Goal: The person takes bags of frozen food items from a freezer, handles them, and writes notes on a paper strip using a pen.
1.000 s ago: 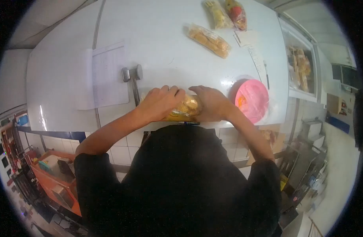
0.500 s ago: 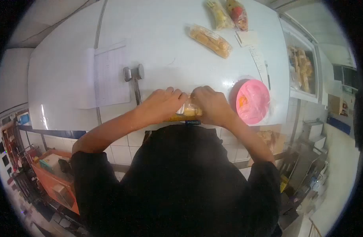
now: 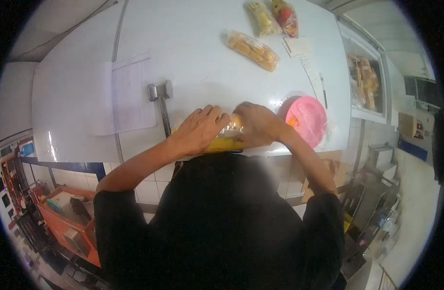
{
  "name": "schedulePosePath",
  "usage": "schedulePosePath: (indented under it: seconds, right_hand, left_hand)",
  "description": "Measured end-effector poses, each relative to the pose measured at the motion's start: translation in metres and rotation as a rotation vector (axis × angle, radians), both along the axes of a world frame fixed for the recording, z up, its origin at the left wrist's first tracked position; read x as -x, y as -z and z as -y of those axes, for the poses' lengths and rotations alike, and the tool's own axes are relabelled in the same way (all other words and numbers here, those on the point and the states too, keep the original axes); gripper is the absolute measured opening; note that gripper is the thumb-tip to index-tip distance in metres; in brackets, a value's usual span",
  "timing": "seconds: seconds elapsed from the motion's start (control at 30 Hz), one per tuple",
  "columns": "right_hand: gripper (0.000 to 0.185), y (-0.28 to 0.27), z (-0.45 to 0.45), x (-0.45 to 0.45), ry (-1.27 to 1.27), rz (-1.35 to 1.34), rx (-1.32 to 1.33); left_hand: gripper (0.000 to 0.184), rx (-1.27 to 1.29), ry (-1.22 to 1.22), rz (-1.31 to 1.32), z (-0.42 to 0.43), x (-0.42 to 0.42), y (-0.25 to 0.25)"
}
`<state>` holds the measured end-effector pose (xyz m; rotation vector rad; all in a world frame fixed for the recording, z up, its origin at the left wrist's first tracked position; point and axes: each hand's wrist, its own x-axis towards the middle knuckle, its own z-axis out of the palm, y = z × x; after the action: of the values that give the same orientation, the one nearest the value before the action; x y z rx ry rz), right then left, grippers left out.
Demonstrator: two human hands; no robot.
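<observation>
Between my hands, at the near edge of the white table [image 3: 207, 58], lies a clear plastic package [image 3: 234, 126] with yellowish contents and a yellow lower part. My left hand [image 3: 200, 129] grips its left side with bent fingers. On its right side my right hand [image 3: 256, 124] is closed, its fingertips pressed on the plastic. The hands hide much of the package. A metal mallet [image 3: 160, 92] lies just left of my left hand. To the right of my right hand is a pink bowl [image 3: 311, 121] with plastic and something orange inside.
A bagged bread-like item [image 3: 253, 50] lies farther back, with two more bags [image 3: 264, 19] behind it. Paper slips [image 3: 298, 46] and a pen [image 3: 323, 89] are at the right. Printed sheets [image 3: 132, 94] lie at the left. An orange crate [image 3: 70, 222] stands below left.
Both hands have stayed on the package, shifting slightly over it. More of its yellow lower part shows between them than half a second ago.
</observation>
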<state>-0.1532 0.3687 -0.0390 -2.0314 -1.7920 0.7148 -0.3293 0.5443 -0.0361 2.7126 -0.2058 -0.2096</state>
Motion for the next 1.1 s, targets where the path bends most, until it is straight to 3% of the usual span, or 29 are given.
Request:
schedulePosePath:
  seconds: [0.07,0.1,0.23,0.3,0.33,0.4,0.43,0.5,0.53,0.6,0.7,0.73,0.8,0.93,1.1]
  right_hand:
    - [0.057,-0.023,-0.016,0.0,0.051,-0.044,0.388]
    - [0.057,-0.017,-0.013,0.003,0.054,-0.047,0.39]
    - [0.047,0.012,0.006,0.019,0.129,0.116,0.069]
    - [0.044,0.013,0.005,0.017,0.108,0.204,-0.062]
    - [0.045,0.01,0.006,0.014,0.078,0.183,-0.113]
    - [0.046,0.0,0.004,0.007,0.042,0.165,-0.168]
    - [0.042,-0.01,0.003,0.007,0.092,0.073,-0.158]
    - [0.038,-0.023,-0.001,0.002,0.159,-0.014,-0.15]
    - [0.035,-0.026,-0.003,0.001,0.035,0.069,0.019]
    - [0.033,-0.022,-0.001,0.006,-0.087,0.146,0.192]
    - [0.03,-0.005,0.008,0.028,0.082,0.262,-0.029]
    - [0.03,-0.003,0.007,0.027,0.078,0.264,-0.03]
    - [0.048,-0.002,0.003,0.024,0.104,0.326,0.005]
    - [0.051,-0.017,-0.003,0.011,0.118,0.19,-0.13]
    - [0.053,-0.005,-0.004,0.008,0.13,0.231,-0.035]
  left_hand:
    - [0.057,-0.111,-0.016,0.133,0.007,0.011,0.017]
    - [0.057,-0.222,-0.034,0.266,0.008,0.015,0.023]
    - [0.05,0.032,-0.138,0.137,-0.01,-0.001,-0.009]
    - [0.048,0.2,0.006,-0.036,-0.026,-0.002,-0.007]
    - [0.048,0.199,-0.004,-0.036,-0.025,-0.007,-0.015]
    - [0.044,0.04,0.017,-0.442,-0.021,-0.022,-0.031]
    - [0.044,0.038,0.016,-0.443,-0.019,-0.017,-0.023]
    - [0.027,-0.148,0.033,-0.088,-0.01,-0.007,-0.002]
    - [0.027,-0.144,0.045,-0.089,-0.009,-0.004,0.003]
    - [0.035,-0.299,0.091,0.307,-0.008,0.001,0.009]
    - [0.04,-0.291,0.102,0.268,-0.017,-0.003,0.005]
    - [0.04,-0.292,0.097,0.269,-0.021,-0.006,0.005]
    - [0.043,-0.1,0.113,0.171,-0.031,-0.012,0.004]
    - [0.045,-0.092,0.104,0.085,-0.032,-0.023,0.0]
    - [0.043,-0.125,0.018,0.09,-0.027,-0.026,0.002]
